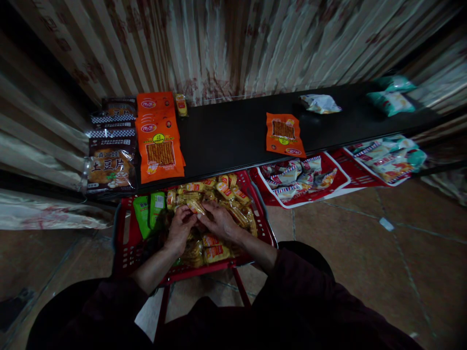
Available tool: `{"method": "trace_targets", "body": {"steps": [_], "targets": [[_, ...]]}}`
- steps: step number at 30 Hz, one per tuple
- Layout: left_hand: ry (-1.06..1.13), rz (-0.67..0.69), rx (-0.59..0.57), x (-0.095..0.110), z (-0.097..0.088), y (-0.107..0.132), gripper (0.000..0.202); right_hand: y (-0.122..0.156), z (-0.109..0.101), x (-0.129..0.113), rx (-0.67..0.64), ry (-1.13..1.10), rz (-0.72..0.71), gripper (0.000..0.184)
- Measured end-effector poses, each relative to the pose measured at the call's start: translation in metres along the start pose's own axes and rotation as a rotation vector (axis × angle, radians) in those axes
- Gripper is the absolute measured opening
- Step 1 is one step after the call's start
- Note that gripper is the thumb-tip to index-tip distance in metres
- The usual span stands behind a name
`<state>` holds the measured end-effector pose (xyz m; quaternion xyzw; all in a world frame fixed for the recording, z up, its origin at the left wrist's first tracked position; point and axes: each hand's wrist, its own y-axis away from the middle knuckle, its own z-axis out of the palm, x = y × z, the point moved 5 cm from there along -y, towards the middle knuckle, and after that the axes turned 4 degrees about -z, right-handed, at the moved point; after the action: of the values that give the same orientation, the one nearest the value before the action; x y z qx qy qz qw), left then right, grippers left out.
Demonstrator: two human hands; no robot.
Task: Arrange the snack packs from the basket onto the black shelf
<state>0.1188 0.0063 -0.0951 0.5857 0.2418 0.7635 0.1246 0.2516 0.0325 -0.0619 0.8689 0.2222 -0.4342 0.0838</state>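
Both hands are over a red basket [272, 238] filled with small yellow snack packs in clear wrappers. Between them is one yellow snack pack [197, 207]. The fingers of my left hand [180, 226] are closed on its left end. My right hand [222, 221] grips the same pack from the right, fingers curled round it. Loose snack packs [215, 253] lie below and around the hands. Two green packets [149, 211] stand at the basket's left side, next to my left hand.
On the black shelf [226, 131] are brown potato-chip bags [111, 163], orange snack bags [160, 141], a single orange bag [283, 135], a yellow pack [181, 105], a white packet [321, 103] and teal packets [392, 101]. Red baskets of packets [299, 180] sit under its right edge. Curtains [219, 48] hang behind.
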Motion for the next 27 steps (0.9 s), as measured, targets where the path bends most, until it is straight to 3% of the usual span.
{"method": "trace_targets", "body": {"steps": [5,12,20,27], "targets": [[-0.093,0.007,-0.003,0.0,-0.001,0.0,0.045,-0.001,0.001,0.008,0.033,-0.027,0.034,0.027],[-0.157,-0.048,0.001,-0.005,-0.002,-0.001,0.07,-0.002,0.006,0.023,0.036,-0.308,0.173,0.03],[-0.212,-0.001,0.013,-0.007,-0.004,-0.003,0.066,-0.002,0.007,0.022,0.02,-0.419,0.2,0.033],[-0.353,0.163,0.04,-0.002,-0.009,-0.004,0.051,-0.004,0.007,0.015,-0.013,-0.585,0.16,0.039]]}}
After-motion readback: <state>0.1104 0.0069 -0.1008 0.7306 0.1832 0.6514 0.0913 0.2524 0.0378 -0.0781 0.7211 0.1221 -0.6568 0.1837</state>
